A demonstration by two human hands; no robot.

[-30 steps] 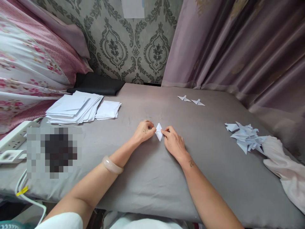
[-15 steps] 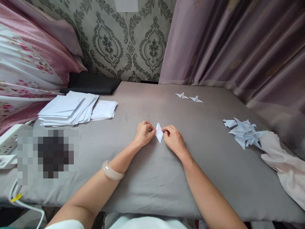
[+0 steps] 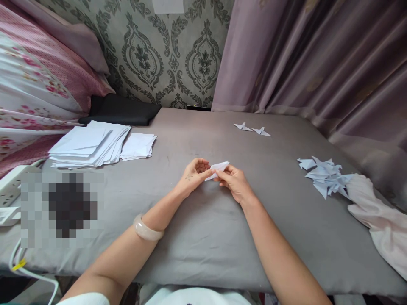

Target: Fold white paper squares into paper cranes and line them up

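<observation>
A small folded piece of white paper [image 3: 219,166] is held between my two hands over the middle of the grey cloth-covered table [image 3: 203,237]. My left hand [image 3: 194,174] pinches its left end, the thumb lying along the near side. At the other end, my right hand [image 3: 233,180] grips the paper between thumb and fingers. The paper is tilted, its right end pointing up and away from me. Parts of its near edge are hidden behind my fingertips.
Stacks of white paper sheets [image 3: 82,146] and smaller squares [image 3: 138,146] lie at the left. Two folded paper birds [image 3: 261,131] sit at the back. A heap of folded paper pieces [image 3: 329,176] lies right, beside pale cloth [image 3: 377,216]. A power strip [image 3: 12,186] is at the left edge.
The folded paper has turned from standing lengthwise to lying slanted across, and seems lifted off the table. Both hands have closed in around it, my right hand turning with it.
</observation>
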